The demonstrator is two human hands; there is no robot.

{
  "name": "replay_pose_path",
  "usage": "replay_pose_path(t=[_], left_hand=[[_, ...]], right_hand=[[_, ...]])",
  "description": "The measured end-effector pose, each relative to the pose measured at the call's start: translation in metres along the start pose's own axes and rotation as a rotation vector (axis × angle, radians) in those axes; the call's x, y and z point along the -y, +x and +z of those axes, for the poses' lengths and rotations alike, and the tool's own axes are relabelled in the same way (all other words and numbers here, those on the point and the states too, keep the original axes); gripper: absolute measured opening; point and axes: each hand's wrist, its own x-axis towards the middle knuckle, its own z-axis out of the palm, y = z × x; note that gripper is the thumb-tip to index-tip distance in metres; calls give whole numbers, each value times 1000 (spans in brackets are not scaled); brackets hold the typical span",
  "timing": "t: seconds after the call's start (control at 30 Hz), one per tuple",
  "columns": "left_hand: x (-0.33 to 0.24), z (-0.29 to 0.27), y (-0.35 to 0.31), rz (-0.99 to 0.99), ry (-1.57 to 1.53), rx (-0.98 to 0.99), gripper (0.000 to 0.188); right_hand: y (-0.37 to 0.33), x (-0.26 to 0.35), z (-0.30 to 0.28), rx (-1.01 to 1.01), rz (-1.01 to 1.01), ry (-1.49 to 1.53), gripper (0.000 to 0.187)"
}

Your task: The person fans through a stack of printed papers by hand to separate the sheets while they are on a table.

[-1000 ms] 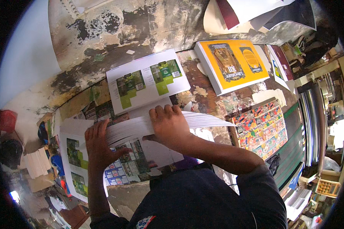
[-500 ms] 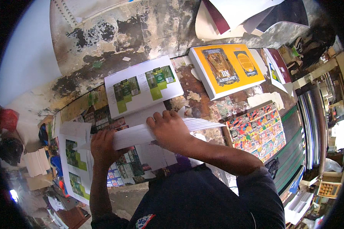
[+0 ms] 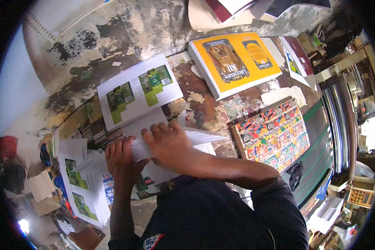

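A thick stack of white paper sheets (image 3: pixel 204 136) is bent and tilted up between my two hands over the worktable. My left hand (image 3: pixel 124 160) is wrapped round its left part, with loose sheet ends fanning out to the left. Over the stack's middle closes my right hand (image 3: pixel 168 146), fingers curled across the top edge. Just beyond lies a pile of white sheets printed with green book covers (image 3: pixel 139 89). Left of my left hand, similar green-printed sheets (image 3: pixel 80 187) hang with several layers spread at the table's left end.
A stack of yellow book covers (image 3: pixel 237 62) lies at the back right. Nearer, a stack of colourful printed sheets (image 3: pixel 273 135) sits by a dark green slatted surface (image 3: pixel 310 146). Behind rises a stained wall (image 3: pixel 125 35). A wooden compartment tray (image 3: pixel 360 197) is far right.
My hands have come closer together on the paper stack, the left one shifting right. The stack's left end has fanned out more. The whole view has shifted slightly.
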Motion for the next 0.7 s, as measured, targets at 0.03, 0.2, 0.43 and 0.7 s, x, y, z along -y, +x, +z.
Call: replay_pose_path(t=[0.03, 0.2, 0.43, 0.7], left_hand=[[1, -1, -3, -12, 0, 10, 87], [-2, 1, -6, -25, 22, -40, 75], [-8, 2, -3, -35, 41, -44, 73], [-4, 5, -3, 18, 98, -69, 80]], right_hand=[[-13, -7, -24, 13, -7, 101, 63], [-99, -89, -91, -204, 40, 572, 82], [-184, -100, -37, -170, 345, 893, 106], [-184, -96, -19, -191, 254, 944, 110]])
